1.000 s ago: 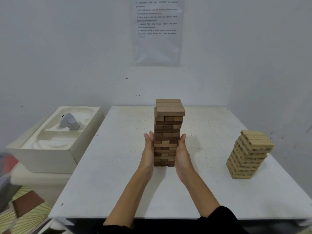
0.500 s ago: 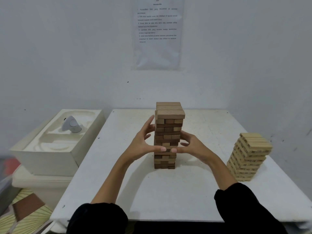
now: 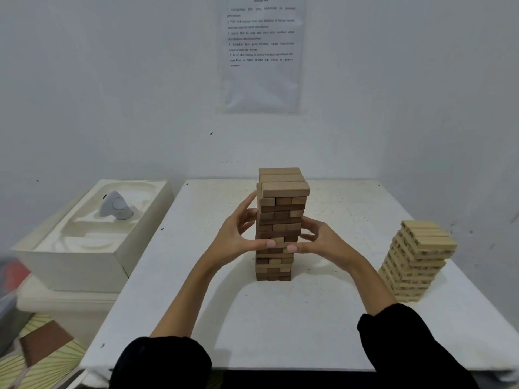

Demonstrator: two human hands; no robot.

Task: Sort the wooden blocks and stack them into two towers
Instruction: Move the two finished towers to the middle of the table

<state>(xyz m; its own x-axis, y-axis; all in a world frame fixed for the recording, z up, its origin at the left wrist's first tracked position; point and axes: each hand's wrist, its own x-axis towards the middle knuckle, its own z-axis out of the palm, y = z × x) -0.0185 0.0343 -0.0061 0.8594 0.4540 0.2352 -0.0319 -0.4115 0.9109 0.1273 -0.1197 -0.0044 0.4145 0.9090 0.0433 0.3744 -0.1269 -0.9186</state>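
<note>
At centre of the white table (image 3: 280, 327), midway between near and far edges: dark wooden block tower (image 3: 279, 220), upright, cupped at mid-height by both hands. Left hand (image 3: 238, 237) wrapped round the left corner, fingers splayed up the left face, thumb (image 3: 269, 243) pressed on the near face. Right hand (image 3: 323, 240) mirrored on the right side, its own thumb tip almost meeting the other. Hands close together, clamped on the stack.

Well apart at right, near the table edge: pale block tower (image 3: 418, 259), layers twisted slightly out of line, untouched. Off the table at left: white moulded box (image 3: 84, 256) with a grey device (image 3: 115, 210) inside. On the far wall: printed sheet (image 3: 261, 51), text too small to read.

Judged from the look: loose, unglued layers of small stiff wooden pieces, light singly, weightier together, smooth-faced and apt to slide. Several blocks sitting unevenly on the near face, top layer's near block overhanging slightly. Best held low to middle, on opposite faces, with flat, even pressure; never lifted by the top. Risk of buckling or toppling under a one-sided push.
</note>
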